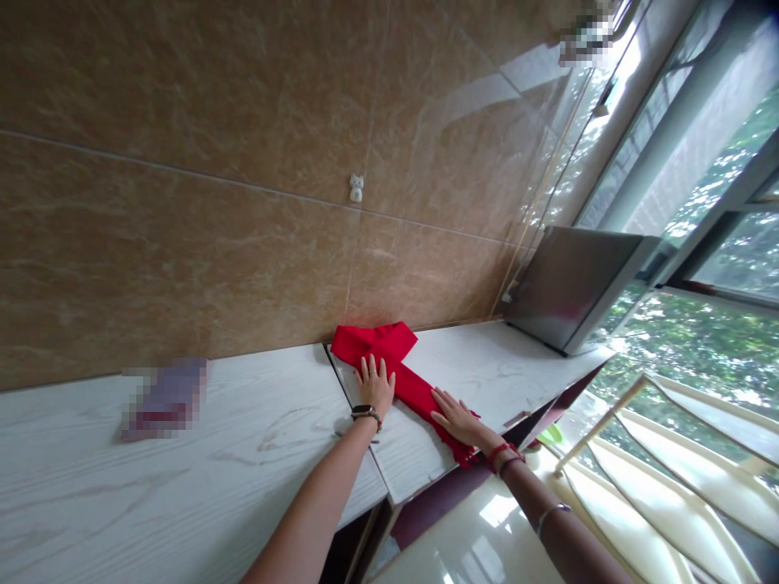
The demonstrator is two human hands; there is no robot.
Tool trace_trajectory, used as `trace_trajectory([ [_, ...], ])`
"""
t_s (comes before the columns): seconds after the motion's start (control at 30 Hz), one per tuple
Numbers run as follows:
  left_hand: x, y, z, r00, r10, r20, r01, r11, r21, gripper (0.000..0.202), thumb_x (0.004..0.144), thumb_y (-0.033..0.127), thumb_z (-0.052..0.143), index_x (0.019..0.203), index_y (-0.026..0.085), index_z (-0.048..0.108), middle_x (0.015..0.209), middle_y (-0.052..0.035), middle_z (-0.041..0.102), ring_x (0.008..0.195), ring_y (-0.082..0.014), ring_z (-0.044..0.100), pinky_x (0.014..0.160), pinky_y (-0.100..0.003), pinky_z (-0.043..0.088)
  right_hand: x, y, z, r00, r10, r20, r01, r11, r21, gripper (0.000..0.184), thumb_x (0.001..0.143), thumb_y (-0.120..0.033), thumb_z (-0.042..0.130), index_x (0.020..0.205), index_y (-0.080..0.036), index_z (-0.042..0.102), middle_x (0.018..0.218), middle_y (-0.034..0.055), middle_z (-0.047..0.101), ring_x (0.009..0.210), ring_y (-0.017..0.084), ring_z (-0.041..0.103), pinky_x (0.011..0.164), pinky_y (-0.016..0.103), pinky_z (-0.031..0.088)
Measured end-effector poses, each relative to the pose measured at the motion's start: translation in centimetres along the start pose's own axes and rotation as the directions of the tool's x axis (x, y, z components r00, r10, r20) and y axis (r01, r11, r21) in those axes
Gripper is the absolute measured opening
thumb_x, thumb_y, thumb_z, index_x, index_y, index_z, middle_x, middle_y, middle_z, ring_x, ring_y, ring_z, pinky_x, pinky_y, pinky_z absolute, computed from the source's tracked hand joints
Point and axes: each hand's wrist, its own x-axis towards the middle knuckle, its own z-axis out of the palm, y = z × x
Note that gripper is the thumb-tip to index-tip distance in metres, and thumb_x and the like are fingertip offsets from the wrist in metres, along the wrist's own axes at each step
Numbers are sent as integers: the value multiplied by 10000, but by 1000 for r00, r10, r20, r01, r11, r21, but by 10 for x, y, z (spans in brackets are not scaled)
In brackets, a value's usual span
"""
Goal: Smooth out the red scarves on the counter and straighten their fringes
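Note:
A red scarf [419,391] lies folded across a white wood-grain cabinet top [480,365], its far part bent into a loop against the wall. Its fringed end reaches the cabinet's front edge. My left hand [376,386] rests with fingers spread at the near side of the loop, touching the cloth. Farther right, my right hand [455,418] lies flat on the scarf close to the fringe, fingers stretched out. Neither hand grips the cloth. The part of the scarf under my right palm is hidden.
A blurred purple item [167,397] lies on the left cabinet top. A grey box-like appliance [572,284] stands at the right end by the window. Cream rack shelves [657,487] stand at lower right. A small white cat-shaped piece [356,188] is on the tiled wall.

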Motion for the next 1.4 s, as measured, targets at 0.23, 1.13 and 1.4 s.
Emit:
trace_trajectory([
  [0.23,49,-56,-21,988,131,-78,-132,991,-8,425,898,255,294,1290,178,437,1417,-77,322,1310,-261,240,1012,-475,294,83,-43,-43,977,-74,-199,80,997,23,557,899,-415,297,1386,-145,263,1445,129,245,1339,245,160,1044,496,205],
  [1.13,54,-164,-83,864,356,356,-414,905,100,465,887,385,403,1339,292,351,1461,-58,220,1337,-266,167,1033,-474,237,129,-117,12,955,-168,-243,134,980,-149,594,895,-446,300,1384,-112,262,1449,139,228,1335,292,147,1042,535,131],
  [1.4,-75,-228,-221,837,356,415,-438,891,117,470,886,350,401,1348,355,312,1484,34,124,1351,-188,126,1083,-348,178,87,-232,17,870,-463,-169,464,885,-38,543,911,-395,283,1356,-87,320,1427,146,283,1331,254,184,1066,459,165],
])
